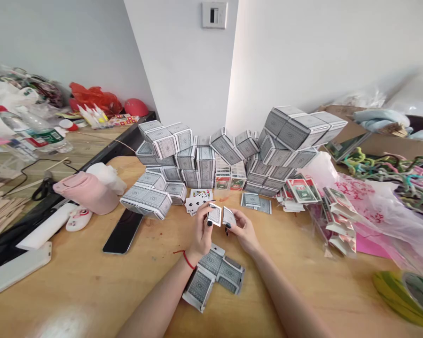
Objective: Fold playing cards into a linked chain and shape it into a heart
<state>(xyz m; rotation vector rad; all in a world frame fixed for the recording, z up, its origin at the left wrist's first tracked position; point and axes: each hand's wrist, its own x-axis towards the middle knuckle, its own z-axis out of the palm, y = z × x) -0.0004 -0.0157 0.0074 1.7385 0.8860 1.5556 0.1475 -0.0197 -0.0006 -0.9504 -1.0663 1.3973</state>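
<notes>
My left hand (202, 230), with a red string on its wrist, is closed on a playing card (215, 214) whose patterned back faces me. Close beside it, my right hand (241, 229) pinches a second grey-backed piece (229, 216), slightly bent; whether it is one card or several I cannot tell. A small gap separates the two. Several flattened grey card boxes (211, 260) lie on the table below my wrists. Behind my left hand are face-up playing cards (197, 203), and face-down cards (256, 202) lie beyond my right hand.
Stacked grey card boxes (206, 162) form a wall at the back. A black phone (122, 231) and pink roll (86, 191) are on the left. Right are red-green card boxes (303, 190), a plastic bag (370, 197) and a tape roll (391, 293).
</notes>
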